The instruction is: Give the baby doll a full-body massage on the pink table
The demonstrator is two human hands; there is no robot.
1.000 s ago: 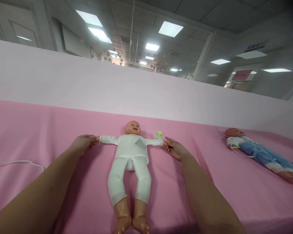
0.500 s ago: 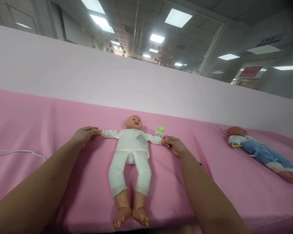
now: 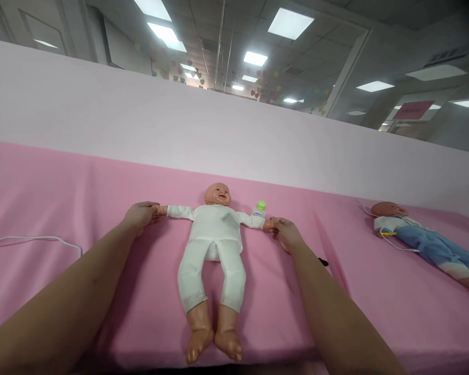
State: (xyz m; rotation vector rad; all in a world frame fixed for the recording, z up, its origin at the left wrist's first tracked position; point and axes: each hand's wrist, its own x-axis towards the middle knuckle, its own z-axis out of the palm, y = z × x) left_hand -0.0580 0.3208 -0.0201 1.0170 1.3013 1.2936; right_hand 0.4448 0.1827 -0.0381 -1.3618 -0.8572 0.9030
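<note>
A baby doll (image 3: 217, 229) in a white top and white trousers lies on its back on the pink-covered table (image 3: 148, 302), its feet toward me and its arms stretched out sideways. My left hand (image 3: 141, 216) is closed around the doll's hand on the left. On the other side, my right hand (image 3: 287, 233) pinches the doll's other hand between thumb and fingers. Just behind that doll arm stands a small clear bottle (image 3: 260, 209) with a green cap, its lower part hidden by the sleeve.
Another doll (image 3: 426, 239) in blue and white clothes lies at the right, with a thin white tube about it. A white cable (image 3: 35, 238) runs across the cover at the left. A small black object (image 3: 323, 262) lies beside my right forearm. Behind rises a white wall (image 3: 180, 130) with glass above.
The whole view has shifted slightly, so the doll and hands appear a little further right. Both hands keep hold of the doll's hands, and its arms stay stretched out.
</note>
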